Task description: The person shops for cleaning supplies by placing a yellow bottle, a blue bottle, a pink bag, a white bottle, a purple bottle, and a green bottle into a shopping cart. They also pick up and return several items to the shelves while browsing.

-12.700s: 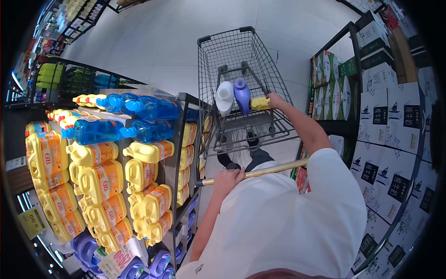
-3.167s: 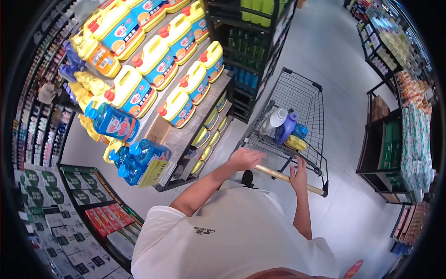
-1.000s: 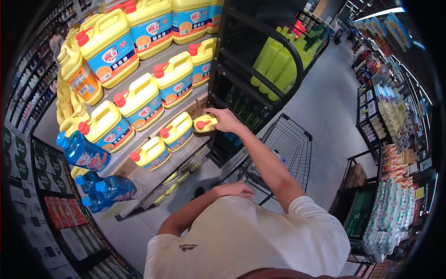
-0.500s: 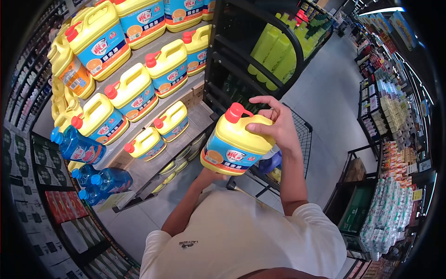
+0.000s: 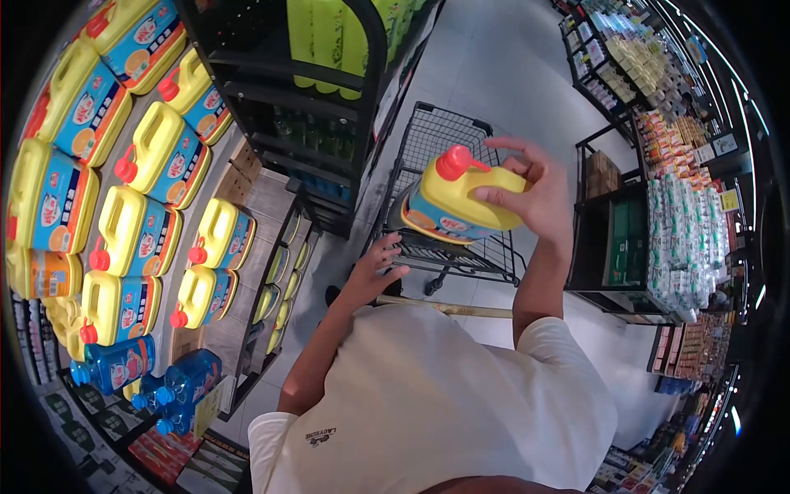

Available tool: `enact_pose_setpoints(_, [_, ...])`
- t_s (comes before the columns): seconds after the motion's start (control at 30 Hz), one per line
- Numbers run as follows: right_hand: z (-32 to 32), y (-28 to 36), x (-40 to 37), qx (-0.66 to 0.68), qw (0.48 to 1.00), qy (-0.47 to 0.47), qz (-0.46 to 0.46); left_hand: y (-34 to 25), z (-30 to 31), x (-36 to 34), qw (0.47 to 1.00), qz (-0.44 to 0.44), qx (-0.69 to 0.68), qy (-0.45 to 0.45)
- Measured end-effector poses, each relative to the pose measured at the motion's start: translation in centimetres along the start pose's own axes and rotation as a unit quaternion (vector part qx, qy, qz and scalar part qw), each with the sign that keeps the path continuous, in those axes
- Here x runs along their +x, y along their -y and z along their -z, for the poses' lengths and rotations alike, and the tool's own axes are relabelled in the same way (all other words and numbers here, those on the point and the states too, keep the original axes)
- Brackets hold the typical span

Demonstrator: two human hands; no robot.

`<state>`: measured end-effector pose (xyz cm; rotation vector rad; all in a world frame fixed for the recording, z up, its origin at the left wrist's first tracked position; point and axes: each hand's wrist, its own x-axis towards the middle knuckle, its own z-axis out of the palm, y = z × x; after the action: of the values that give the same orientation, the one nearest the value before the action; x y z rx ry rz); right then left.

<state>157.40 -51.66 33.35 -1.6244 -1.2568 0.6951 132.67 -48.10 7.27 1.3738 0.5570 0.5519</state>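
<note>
My right hand (image 5: 535, 191) grips a yellow jug of dish soap (image 5: 451, 198) by the handle side, thumb in front and fingers curled behind. The jug has a red cap and a blue label with an orange on it, and it tilts slightly. In this view it overlaps the black wire shopping cart (image 5: 465, 128) behind it. To the lower left of the jug, my left hand (image 5: 372, 273) is open and holds nothing, its fingers spread.
Shelves at the left hold several matching yellow jugs (image 5: 140, 235) and blue bottles (image 5: 191, 375). A black rack (image 5: 288, 78) with green bottles stands ahead. The cart's handlebar (image 5: 461, 309) crosses before my shirt. Stacked packs (image 5: 687, 239) line the right side of the grey aisle floor.
My view has turned right toward the cart. The jug has moved over the cart in my right hand. My left hand, under the jug before, is now apart from it.
</note>
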Motion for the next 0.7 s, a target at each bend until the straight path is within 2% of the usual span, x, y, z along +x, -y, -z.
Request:
enact_pose_setpoints(0.03, [1.1,-0.9,0.5,-0.033,0.999,-0.028,-0.018,1.7,-0.6,0.1,1.0,0.005,-0.002,0.013])
enact_pose_setpoints(0.1, [3.7,-3.5,2.2,-0.124,0.989,-0.067,-0.045,4.5,-1.7,-0.2,0.983,0.036,0.171,0.063])
enact_pose_setpoints(0.13, [4.9,-5.2,3.1,-0.179,0.979,-0.078,-0.056,4.5,-2.1,-0.2,0.982,0.036,0.172,0.071])
enact_pose_setpoints(0.2, [6.8,-8.4,4.8,-0.2,0.972,-0.098,-0.076,3.9,-2.8,-0.5,0.941,0.11,0.295,0.127])
enact_pose_setpoints(0.37, [11.3,-21.4,9.0,-0.211,0.961,-0.124,-0.132,3.5,-4.0,-0.8,0.914,0.083,0.387,0.084])
enact_pose_setpoints(0.43, [12.0,-28.1,10.5,-0.231,0.955,-0.087,-0.166,3.2,-4.3,-0.9,0.9,0.094,0.423,0.053])
enact_pose_setpoints(0.47, [11.9,-31.3,10.9,-0.224,0.956,-0.085,-0.172,3.5,-4.6,-1.2,0.897,0.102,0.427,0.057])
enact_pose_setpoints(0.53, [11.0,-37.5,12.3,-0.303,0.924,-0.039,-0.229,4.1,-4.7,-1.5,0.883,0.085,0.461,0.014])
enact_pose_setpoints(0.6, [9.5,-44.8,13.3,-0.31,0.92,-0.027,-0.239,3.8,-4.7,-1.5,0.888,0.077,0.453,0.003])
enact_pose_setpoints(0.67, [8.0,-49.5,13.5,-0.316,0.915,-0.015,-0.252,4.1,-4.9,-1.5,0.872,0.035,0.487,-0.031])
enact_pose_setpoints(0.7, [7.3,-51.2,13.6,-0.316,0.911,-0.001,-0.264,4.2,-5.0,-1.6,0.864,0.046,0.501,-0.03])
